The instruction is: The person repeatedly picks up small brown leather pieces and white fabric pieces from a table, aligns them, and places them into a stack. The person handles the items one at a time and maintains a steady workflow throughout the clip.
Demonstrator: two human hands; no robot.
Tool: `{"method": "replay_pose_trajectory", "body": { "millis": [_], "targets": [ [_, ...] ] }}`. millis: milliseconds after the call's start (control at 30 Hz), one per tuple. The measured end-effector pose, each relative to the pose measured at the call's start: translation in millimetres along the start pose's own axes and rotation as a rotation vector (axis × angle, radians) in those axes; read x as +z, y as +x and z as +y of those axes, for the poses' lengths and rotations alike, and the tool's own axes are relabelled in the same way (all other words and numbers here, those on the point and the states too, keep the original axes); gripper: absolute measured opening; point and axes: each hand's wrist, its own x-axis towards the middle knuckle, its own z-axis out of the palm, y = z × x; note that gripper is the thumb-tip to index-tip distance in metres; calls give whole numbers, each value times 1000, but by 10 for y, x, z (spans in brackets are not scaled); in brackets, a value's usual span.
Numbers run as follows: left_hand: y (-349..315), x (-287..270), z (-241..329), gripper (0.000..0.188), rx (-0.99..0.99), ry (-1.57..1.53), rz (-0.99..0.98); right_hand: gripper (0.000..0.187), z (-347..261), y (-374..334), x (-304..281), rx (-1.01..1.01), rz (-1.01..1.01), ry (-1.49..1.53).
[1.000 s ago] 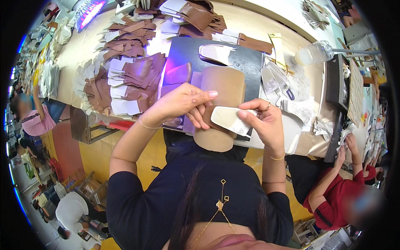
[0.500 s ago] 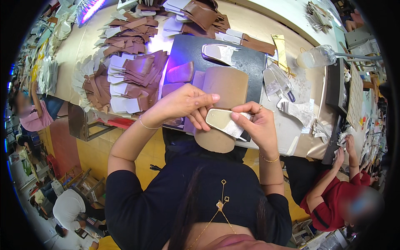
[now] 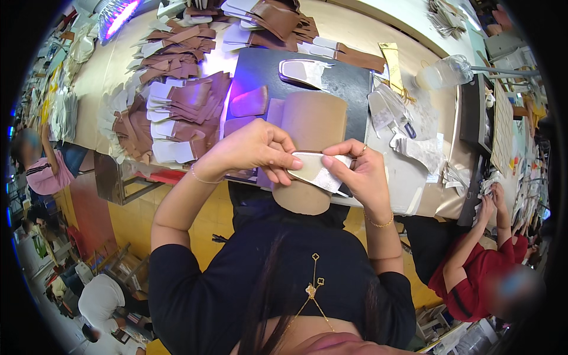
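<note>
Between my two hands is an insole-shaped piece (image 3: 320, 175), beige at its rounded end and whitish farther along, with a dark line on its far edge. My left hand (image 3: 260, 152) pinches the rounded end between thumb and fingers. My right hand (image 3: 357, 170) grips the far edge and other end, thumb on top. Under the piece is a tan, curved block (image 3: 313, 121) at the table's near edge. Beyond it, a similar pale piece (image 3: 303, 72) lies on the black board (image 3: 251, 62). A brown leather piece (image 3: 249, 102) lies left of the block.
Piles of brown-and-white straps (image 3: 192, 100) cover the left. Pale cut pieces (image 3: 417, 148) and a yellow strip (image 3: 390, 65) lie right, near a clear plastic bottle (image 3: 444, 72) and a dark box edge (image 3: 473, 112). A co-worker in red (image 3: 473, 278) works at the right.
My left thumb has come down onto the rounded end of the piece, and the left fingers have curled in. My right fingers have moved inward along the far edge.
</note>
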Motion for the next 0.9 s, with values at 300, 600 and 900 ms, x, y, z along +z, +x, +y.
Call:
{"method": "replay_pose_trajectory", "body": {
  "millis": [300, 600, 900],
  "targets": [
    [-13, 17, -32, 23, 8, 23, 58, 47, 352, 114, -14, -168, 72, -12],
    [45, -29, -158, 15, 166, 70, 52, 73, -107, -96, 148, -885, -166, -802],
    [12, 26, -227, 14, 80, -64, 83, 80, 575, 31, 173, -850, -125, -459]
  ]
}}
